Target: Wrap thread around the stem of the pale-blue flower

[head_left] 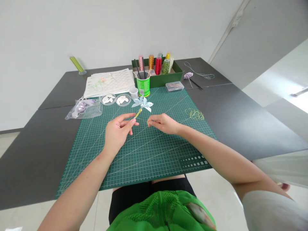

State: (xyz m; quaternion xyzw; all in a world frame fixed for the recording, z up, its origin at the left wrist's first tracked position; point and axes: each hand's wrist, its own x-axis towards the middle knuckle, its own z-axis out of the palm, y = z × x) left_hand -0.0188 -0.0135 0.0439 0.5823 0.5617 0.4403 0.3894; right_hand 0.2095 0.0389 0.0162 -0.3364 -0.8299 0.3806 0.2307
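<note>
A pale blue flower (142, 103) with a yellow-green stem is held upright, a little tilted, above the green cutting mat (144, 150). My left hand (119, 130) pinches the stem between thumb and index finger, its other fingers loosely bent. Just right of the stem is my right hand (162, 123), its fingers curled together in a pinch. What it holds, if anything, is too small to make out. On the mat's right part lies a loose coil of yellow-green thread (196, 115).
Behind the flower stand a green can (143, 86) with sticks and a green box (178, 72) of thread spools. Two dishes (123, 99) of white pieces, a plastic bag (84, 109) and paper sheets (110, 83) lie left. A clear case (174, 86) sits back right.
</note>
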